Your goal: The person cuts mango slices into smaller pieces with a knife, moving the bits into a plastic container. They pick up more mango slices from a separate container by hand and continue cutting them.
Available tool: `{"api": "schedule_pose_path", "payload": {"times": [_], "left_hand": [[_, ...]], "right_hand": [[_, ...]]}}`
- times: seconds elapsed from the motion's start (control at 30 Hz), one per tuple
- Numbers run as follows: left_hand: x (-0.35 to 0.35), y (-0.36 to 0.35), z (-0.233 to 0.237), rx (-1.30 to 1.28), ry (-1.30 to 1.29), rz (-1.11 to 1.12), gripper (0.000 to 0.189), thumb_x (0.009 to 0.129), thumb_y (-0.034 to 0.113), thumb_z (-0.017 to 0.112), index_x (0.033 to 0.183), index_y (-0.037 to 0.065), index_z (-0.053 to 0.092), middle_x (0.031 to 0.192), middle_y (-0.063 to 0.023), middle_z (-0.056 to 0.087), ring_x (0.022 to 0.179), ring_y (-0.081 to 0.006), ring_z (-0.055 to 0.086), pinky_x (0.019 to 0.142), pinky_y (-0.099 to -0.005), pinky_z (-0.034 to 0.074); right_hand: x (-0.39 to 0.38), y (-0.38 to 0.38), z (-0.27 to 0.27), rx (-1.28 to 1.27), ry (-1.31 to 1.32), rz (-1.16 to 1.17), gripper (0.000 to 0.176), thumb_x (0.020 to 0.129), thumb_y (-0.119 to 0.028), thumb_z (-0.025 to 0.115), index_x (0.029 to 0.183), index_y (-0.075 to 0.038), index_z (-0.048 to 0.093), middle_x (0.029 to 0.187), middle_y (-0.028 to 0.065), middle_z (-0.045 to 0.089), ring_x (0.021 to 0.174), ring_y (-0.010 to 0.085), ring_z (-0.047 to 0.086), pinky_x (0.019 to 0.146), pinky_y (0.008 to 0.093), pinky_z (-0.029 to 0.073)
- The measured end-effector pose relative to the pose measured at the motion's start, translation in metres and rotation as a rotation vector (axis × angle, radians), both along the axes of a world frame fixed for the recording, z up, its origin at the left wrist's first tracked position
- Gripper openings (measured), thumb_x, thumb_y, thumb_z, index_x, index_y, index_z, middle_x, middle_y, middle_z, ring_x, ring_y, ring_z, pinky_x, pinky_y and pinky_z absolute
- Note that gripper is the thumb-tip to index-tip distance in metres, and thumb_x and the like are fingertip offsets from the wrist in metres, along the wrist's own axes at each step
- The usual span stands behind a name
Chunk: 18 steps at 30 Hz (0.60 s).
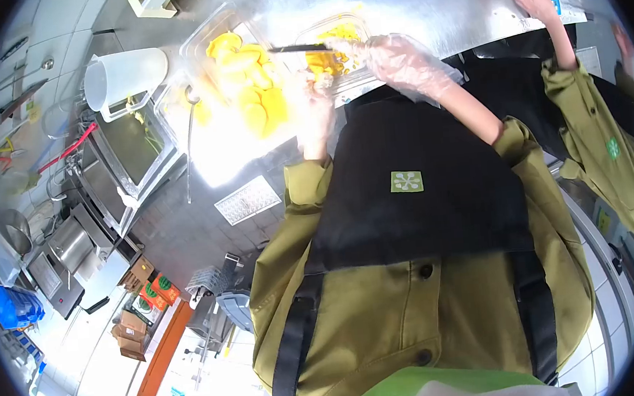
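Observation:
My right hand [399, 63], in a clear plastic glove, is closed on the handle end of a dark knife [301, 49], whose blade points left. Below the blade, my left hand [313, 105], also gloved, is near the left edge of a clear container [367, 75] of cut yellow pieces [332, 59]. Glare hides its fingertips and anything between them. Large peeled yellow fruit pieces [247, 73] fill a clear tray [193, 47] to the left.
A translucent jug [125, 77] stands left of the tray on the metal counter [420, 0]. At the right, a co-worker's bare hand [534, 1] and olive sleeve reach over the counter. Cardboard boxes [130, 335] lie at the lower left.

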<state>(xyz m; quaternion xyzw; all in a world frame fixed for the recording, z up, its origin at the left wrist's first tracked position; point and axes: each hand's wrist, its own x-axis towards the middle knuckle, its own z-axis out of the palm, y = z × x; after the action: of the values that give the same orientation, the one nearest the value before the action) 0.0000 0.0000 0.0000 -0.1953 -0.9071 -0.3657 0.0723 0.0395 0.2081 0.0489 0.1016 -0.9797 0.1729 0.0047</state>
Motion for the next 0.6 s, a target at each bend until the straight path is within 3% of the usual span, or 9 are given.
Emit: {"api": "schedule_pose_path", "payload": {"times": [0.07,0.17,0.2,0.27,0.37,0.43,0.47,0.57,0.6], "left_hand": [[0.007,-0.004,-0.007,-0.103,0.042,0.167,0.025,0.080,0.028,0.073,0.092,0.010,0.060,0.090,-0.0151,0.060,0.086,-0.0333,0.057,0.075,-0.0425,0.047],[0.049,-0.015,0.020,-0.141,-0.172,0.053,0.021,0.084,0.007,0.058,0.104,0.003,0.059,0.096,-0.0197,0.059,0.092,-0.0374,0.055,0.080,-0.0444,0.045],[0.059,-0.007,0.029,-0.129,-0.202,0.051,0.021,0.084,0.007,0.058,0.104,0.003,0.059,0.096,-0.0197,0.059,0.092,-0.0374,0.055,0.080,-0.0444,0.045],[0.045,-0.006,0.047,-0.130,-0.344,0.023,0.021,0.084,0.005,0.056,0.105,0.003,0.059,0.096,-0.0204,0.059,0.092,-0.0370,0.055,0.080,-0.0440,0.046],[0.041,-0.019,0.003,-0.118,-0.103,0.080,0.024,0.083,0.029,0.070,0.095,0.010,0.059,0.091,-0.0162,0.058,0.085,-0.0341,0.056,0.074,-0.0426,0.047],[0.047,-0.016,0.012,-0.060,-0.118,0.056,0.024,0.083,0.028,0.070,0.094,0.010,0.058,0.089,-0.0161,0.057,0.085,-0.0338,0.055,0.074,-0.0424,0.047],[0.048,-0.015,0.017,-0.004,-0.122,0.041,0.024,0.083,0.028,0.070,0.093,0.010,0.057,0.088,-0.0160,0.056,0.085,-0.0336,0.054,0.075,-0.0421,0.046],[0.049,-0.018,0.018,-0.203,-0.121,0.072,0.019,0.083,0.009,0.063,0.100,0.004,0.057,0.092,-0.0169,0.059,0.086,-0.0343,0.054,0.078,-0.0385,0.046],[0.050,-0.020,0.014,-0.203,-0.123,0.072,0.019,0.083,0.009,0.063,0.100,0.004,0.057,0.092,-0.0169,0.059,0.086,-0.0343,0.054,0.078,-0.0385,0.046]], "right_hand": [[0.012,-0.009,-0.001,-0.084,-0.030,0.067,0.056,0.090,-0.012,0.045,0.143,-0.028,0.040,0.083,0.0131,0.062,0.076,0.0267,0.063,0.067,0.0385,0.052],[0.051,-0.024,-0.008,-0.022,-0.029,0.022,0.055,0.090,-0.012,0.044,0.142,-0.030,0.042,0.081,0.0127,0.061,0.071,0.0279,0.061,0.065,0.0391,0.051],[0.057,-0.016,-0.019,-0.270,-0.048,-0.040,0.055,0.090,-0.011,0.044,0.141,-0.031,0.043,0.081,0.0124,0.061,0.069,0.0286,0.061,0.064,0.0382,0.050],[0.043,-0.018,-0.012,-0.273,-0.033,-0.030,0.043,0.090,-0.012,0.047,0.131,-0.024,0.051,0.080,0.0117,0.059,0.069,0.0272,0.059,0.064,0.0375,0.049],[0.042,-0.019,0.002,-0.266,-0.056,0.031,0.029,0.091,-0.012,0.049,0.118,-0.013,0.061,0.080,0.0109,0.059,0.072,0.0252,0.058,0.066,0.0358,0.049],[0.046,-0.019,-0.013,0.028,0.254,0.105,0.029,0.090,-0.010,0.048,0.116,-0.007,0.061,0.082,0.0127,0.061,0.074,0.0271,0.060,0.067,0.0359,0.050],[0.040,-0.014,-0.018,-0.666,-0.185,-0.105,0.030,0.087,-0.011,0.050,0.112,-0.004,0.063,0.083,0.0123,0.063,0.076,0.0260,0.061,0.068,0.0333,0.051],[0.049,-0.017,-0.057,-0.526,-0.077,-0.181,0.029,0.090,-0.013,0.048,0.115,-0.004,0.061,0.086,0.0105,0.065,0.076,0.0241,0.061,0.069,0.0326,0.052],[0.046,-0.019,-0.023,-0.221,-0.035,-0.068,0.029,0.093,-0.011,0.045,0.116,-0.004,0.061,0.088,0.0093,0.066,0.078,0.0224,0.061,0.072,0.0319,0.052]]}}
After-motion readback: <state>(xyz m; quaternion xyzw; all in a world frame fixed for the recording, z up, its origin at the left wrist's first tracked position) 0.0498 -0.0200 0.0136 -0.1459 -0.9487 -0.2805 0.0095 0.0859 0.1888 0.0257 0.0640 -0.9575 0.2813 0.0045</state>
